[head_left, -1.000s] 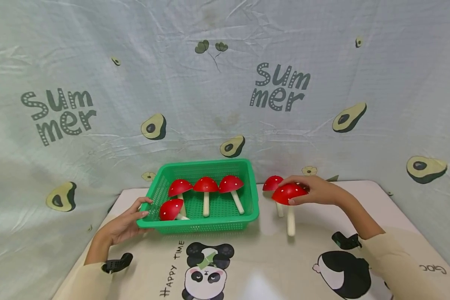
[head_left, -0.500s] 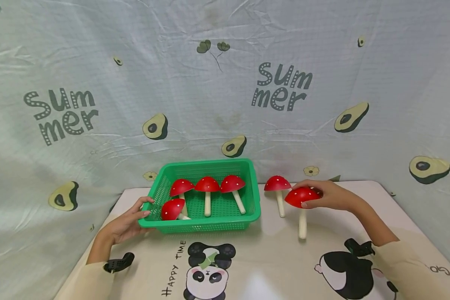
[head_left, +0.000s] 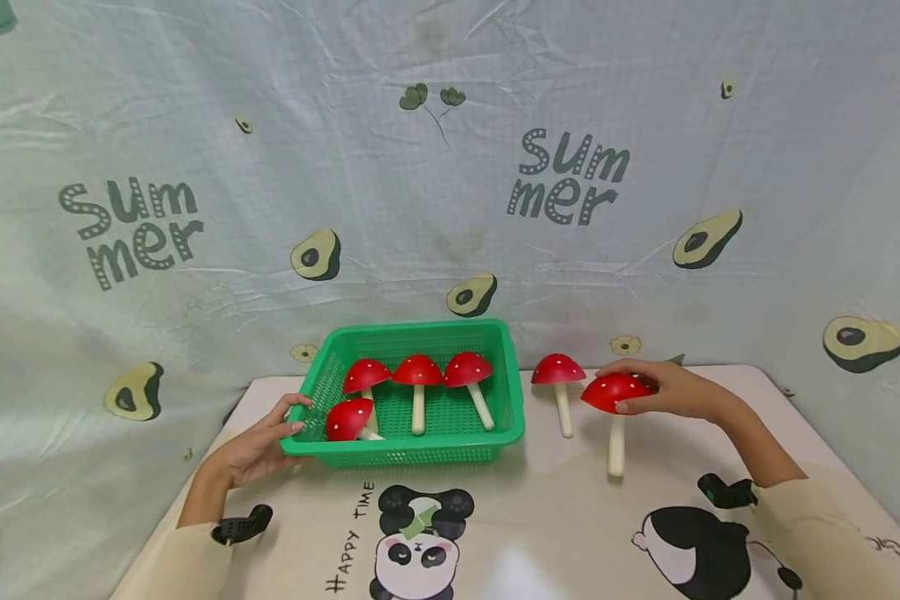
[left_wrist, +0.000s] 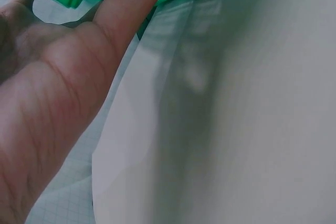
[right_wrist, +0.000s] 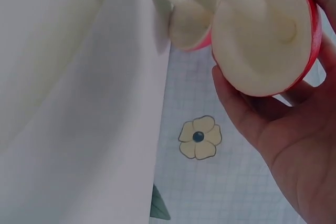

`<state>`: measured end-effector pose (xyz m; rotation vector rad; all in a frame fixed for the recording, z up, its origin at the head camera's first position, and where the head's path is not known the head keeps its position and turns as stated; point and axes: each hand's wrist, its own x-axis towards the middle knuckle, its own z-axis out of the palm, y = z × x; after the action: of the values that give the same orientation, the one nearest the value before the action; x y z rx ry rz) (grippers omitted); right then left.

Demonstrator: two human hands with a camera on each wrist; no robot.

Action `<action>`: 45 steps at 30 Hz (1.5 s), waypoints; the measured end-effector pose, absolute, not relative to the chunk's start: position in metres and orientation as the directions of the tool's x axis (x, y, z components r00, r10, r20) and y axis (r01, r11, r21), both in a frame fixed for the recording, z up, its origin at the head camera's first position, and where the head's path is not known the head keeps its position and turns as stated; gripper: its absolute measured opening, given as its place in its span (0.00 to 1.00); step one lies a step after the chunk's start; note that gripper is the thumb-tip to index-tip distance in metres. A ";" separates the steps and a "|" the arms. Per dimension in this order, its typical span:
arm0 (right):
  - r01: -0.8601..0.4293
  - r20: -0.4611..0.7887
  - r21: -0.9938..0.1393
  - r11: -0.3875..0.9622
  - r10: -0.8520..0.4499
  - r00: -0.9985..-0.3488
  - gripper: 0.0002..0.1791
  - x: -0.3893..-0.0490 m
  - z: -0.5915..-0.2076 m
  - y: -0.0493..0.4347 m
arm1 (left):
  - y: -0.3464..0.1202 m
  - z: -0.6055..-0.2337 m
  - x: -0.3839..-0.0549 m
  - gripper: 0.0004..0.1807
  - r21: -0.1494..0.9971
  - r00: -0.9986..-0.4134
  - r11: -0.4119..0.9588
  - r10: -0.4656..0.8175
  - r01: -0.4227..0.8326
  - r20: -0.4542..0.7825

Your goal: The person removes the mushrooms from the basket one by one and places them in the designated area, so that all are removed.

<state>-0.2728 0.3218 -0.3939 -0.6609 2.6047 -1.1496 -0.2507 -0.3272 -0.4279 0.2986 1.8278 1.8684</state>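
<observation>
My right hand (head_left: pixel 678 389) grips a toy mushroom (head_left: pixel 613 392) by its red, white-dotted cap, with the pale stem hanging down. In the right wrist view, the thumb and fingers hold the rim of the cap (right_wrist: pixel 257 61), whose cream underside faces the camera. Just left of it, a second mushroom (head_left: pixel 558 369) lies on the table. My left hand (head_left: pixel 251 450) holds the left end of the green basket (head_left: pixel 412 454), fingers and thumb at the rim. Several red mushrooms (head_left: pixel 417 371) lie inside the basket. In the left wrist view, the palm (left_wrist: pixel 68 72) partly hides the basket's edge.
The table (head_left: pixel 562 500) has a pale cloth printed with a panda and other drawings. Directly behind the basket rises a hanging fabric backdrop (head_left: pixel 390 183) with avocado prints. Its lower part meets the table's back edge.
My right hand has moved right and slightly toward me with the mushroom, away from the second mushroom, which is now fully uncovered. The left hand stays on the basket. The head view has shifted slightly.
</observation>
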 end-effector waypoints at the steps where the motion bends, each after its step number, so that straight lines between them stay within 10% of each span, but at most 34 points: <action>1: -0.304 -0.026 -0.742 0.598 -0.478 -0.878 0.29 -0.272 -0.393 0.323 | -0.327 -0.428 -0.251 0.19 0.979 -0.848 0.033 0.494 -0.201 -0.191; 45: -0.217 -0.101 -0.730 0.648 -0.416 -0.903 0.31 -0.337 -0.407 0.348 | -0.328 -0.430 -0.253 0.18 0.980 -0.847 0.013 0.501 -0.198 -0.178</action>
<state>-0.3366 0.3481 -0.4067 -0.5118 2.6080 -1.1057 -0.2528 -0.3282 -0.4305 0.3095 1.8108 1.8851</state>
